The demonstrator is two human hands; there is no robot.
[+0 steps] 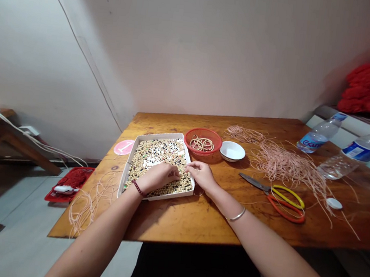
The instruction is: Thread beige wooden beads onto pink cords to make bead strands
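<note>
A shallow white tray is spread with small round beads, mostly cream, with black and a few green ones among them. Inside it, over the beads near the front right, my left hand is bent down with its fingers closed. My right hand is at the tray's right edge, thumb and forefinger pinched together. What either pinch holds is too small to make out. Just behind my right hand stand a red plastic basket with strung bead loops in it and a small white bowl.
Scissors with yellow and orange handles lie right of my right arm. Beyond them are a heap of pink cord, two plastic bottles and a white cap. More cord hangs over the table's left edge.
</note>
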